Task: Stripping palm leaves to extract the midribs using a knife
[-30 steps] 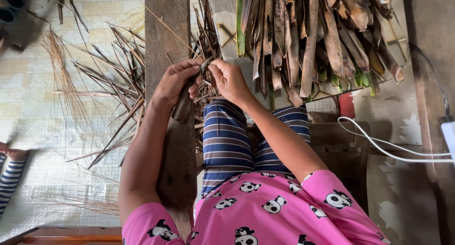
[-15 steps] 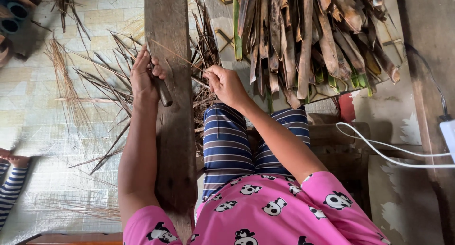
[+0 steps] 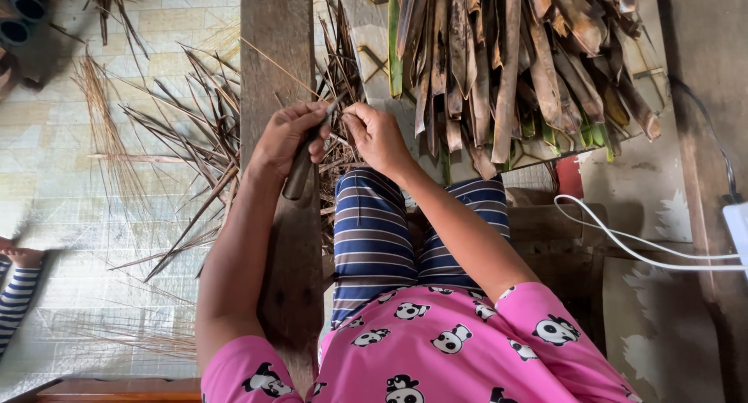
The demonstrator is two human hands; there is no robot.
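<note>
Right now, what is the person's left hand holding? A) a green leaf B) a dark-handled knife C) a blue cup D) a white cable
B: the left hand is closed around a dark-handled knife, its tip meeting the thin dry leaf strip pinched by the right hand over the upright wooden plank.

Your left hand (image 3: pixel 290 138), gripping the knife (image 3: pixel 300 169), has swung back from the plank's left edge to meet your right hand (image 3: pixel 378 134) at the thin leaf strip (image 3: pixel 336 111).
</note>
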